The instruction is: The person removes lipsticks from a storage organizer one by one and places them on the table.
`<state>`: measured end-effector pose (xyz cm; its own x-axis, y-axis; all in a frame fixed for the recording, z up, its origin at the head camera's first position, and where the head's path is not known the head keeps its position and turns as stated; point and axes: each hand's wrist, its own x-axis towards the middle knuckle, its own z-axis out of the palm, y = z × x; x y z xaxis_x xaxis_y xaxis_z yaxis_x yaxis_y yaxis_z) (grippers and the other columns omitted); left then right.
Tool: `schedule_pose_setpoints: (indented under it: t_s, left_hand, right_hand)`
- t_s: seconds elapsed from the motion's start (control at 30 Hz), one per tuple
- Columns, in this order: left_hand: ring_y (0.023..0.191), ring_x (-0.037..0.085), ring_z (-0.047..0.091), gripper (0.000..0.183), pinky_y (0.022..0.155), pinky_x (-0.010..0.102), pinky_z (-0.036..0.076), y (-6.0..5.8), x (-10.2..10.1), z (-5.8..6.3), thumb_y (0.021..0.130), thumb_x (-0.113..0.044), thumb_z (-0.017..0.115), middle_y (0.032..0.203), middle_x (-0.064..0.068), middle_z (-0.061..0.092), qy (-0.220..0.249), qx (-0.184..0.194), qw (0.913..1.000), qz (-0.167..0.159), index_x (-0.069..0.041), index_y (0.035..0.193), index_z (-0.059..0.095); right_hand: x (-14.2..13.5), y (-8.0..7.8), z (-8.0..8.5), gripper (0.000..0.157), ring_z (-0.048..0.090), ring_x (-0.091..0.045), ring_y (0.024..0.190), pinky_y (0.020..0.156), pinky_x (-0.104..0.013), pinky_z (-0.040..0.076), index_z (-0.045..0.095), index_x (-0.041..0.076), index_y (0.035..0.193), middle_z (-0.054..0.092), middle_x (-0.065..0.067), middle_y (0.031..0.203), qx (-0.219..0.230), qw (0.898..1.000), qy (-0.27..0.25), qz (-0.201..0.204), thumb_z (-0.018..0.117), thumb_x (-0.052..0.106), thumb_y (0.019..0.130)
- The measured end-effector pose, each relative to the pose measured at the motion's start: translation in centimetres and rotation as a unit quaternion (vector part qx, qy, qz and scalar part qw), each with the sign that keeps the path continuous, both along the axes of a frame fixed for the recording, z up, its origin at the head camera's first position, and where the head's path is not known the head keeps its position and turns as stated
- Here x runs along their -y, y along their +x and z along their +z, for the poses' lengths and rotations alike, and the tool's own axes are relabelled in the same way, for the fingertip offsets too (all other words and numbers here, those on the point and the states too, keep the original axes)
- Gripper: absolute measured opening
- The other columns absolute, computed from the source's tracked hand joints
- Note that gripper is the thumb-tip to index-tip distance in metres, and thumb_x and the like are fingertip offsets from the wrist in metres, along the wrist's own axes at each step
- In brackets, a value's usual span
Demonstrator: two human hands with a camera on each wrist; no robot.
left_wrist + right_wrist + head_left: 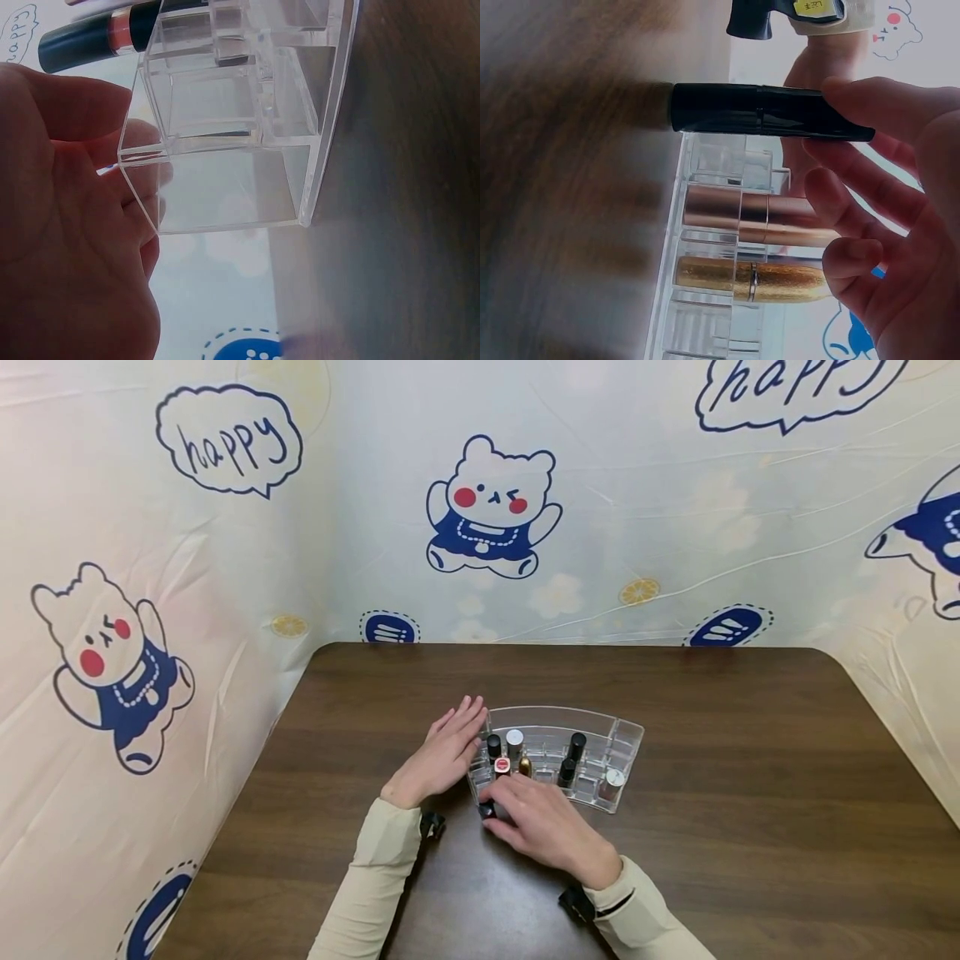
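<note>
A clear fan-shaped cosmetics organizer point(555, 720) with stepped compartments stands on the table. My left hand point(442, 758) rests against its left end, fingers extended; in the left wrist view fingertips show through the clear wall. My right hand point(543, 822) pinches the upper part of a glossy black lipstick tube point(727, 109) between thumb and fingers. The tube is upright in front of the organizer, its lower end close to the tabletop; contact there is hard to tell. Behind it, a rose-gold tube point(714, 208) and a gold tube point(705, 272) stand in slots.
Other tubes stand in the organizer: a white-capped one point(514, 740), a red-topped one point(502, 766), a black one point(577, 746) and a silvery-topped one point(613, 781). Brown tabletop point(750, 827) surrounds it, with a printed cloth point(637, 485) hanging behind.
</note>
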<state>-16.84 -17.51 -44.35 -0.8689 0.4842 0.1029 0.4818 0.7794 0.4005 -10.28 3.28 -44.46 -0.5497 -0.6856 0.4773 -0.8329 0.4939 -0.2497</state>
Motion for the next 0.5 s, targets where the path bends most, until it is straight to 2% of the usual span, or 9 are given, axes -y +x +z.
schedule_pose_setpoints:
  t_s: [0.17, 0.5]
  left_hand:
    - [0.15, 0.029, 0.017, 0.05, 0.119, 0.052, 0.019, 0.0, 0.03, -0.11, 0.102, -0.019, 0.043, 0.159, 0.015, 0.026, 0.001, -0.001, 1.0, 0.0, -0.001, 0.148, 0.035]
    - [0.15, 0.028, 0.018, 0.05, 0.119, 0.051, 0.019, 0.03, 0.02, -0.08, 0.102, -0.018, 0.044, 0.159, 0.013, 0.026, 0.005, 0.001, 1.0, 0.001, -0.001, 0.148, 0.035]
  right_hand:
    - [0.12, 0.06, -0.15, 0.028, 0.063, -0.009, 0.084, 0.065, -0.025, 0.052, 0.061, 0.017, 0.11, 0.065, 0.005, 0.099, 0.005, 1.0, 0.002, -0.009, 0.072, 0.028, 0.086]
    - [0.33, 0.17, -0.39, 0.03, 0.065, -0.012, 0.091, 0.073, -0.03, 0.055, 0.062, 0.017, 0.111, 0.067, 0.003, 0.102, 0.004, 1.0, -0.003, -0.021, 0.073, 0.028, 0.085]
